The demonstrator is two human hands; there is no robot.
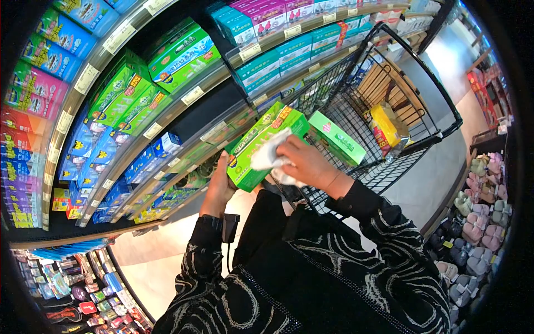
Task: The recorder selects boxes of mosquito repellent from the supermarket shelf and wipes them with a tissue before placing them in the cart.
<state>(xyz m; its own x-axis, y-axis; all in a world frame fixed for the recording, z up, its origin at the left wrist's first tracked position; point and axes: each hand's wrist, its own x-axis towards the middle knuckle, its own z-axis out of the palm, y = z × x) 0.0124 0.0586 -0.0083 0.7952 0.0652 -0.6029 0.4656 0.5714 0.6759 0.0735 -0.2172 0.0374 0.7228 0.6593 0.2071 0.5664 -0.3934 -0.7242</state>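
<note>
My left hand (219, 188) grips the lower left end of a green printed carton (250, 171), held tilted in front of me. A crumpled white cloth (267, 152) is bunched in my right hand (311, 163) and lies against the carton's front face. Some of the cloth hangs loose below my fingers. Just right of the carton, a second, paler green box (338, 137) rests at the near side of a black wire shopping cart (388, 175); what supports it is partly hidden.
Curved-looking shelves (196, 98) with price tags hold green cartons (183, 54), blue Raid boxes (98, 154) and teal boxes (292, 54). The cart carries a yellow package (386, 127) and a brown cardboard box (384, 89). Slippers (475, 234) line the right side; small packaged goods (89, 292) hang lower left.
</note>
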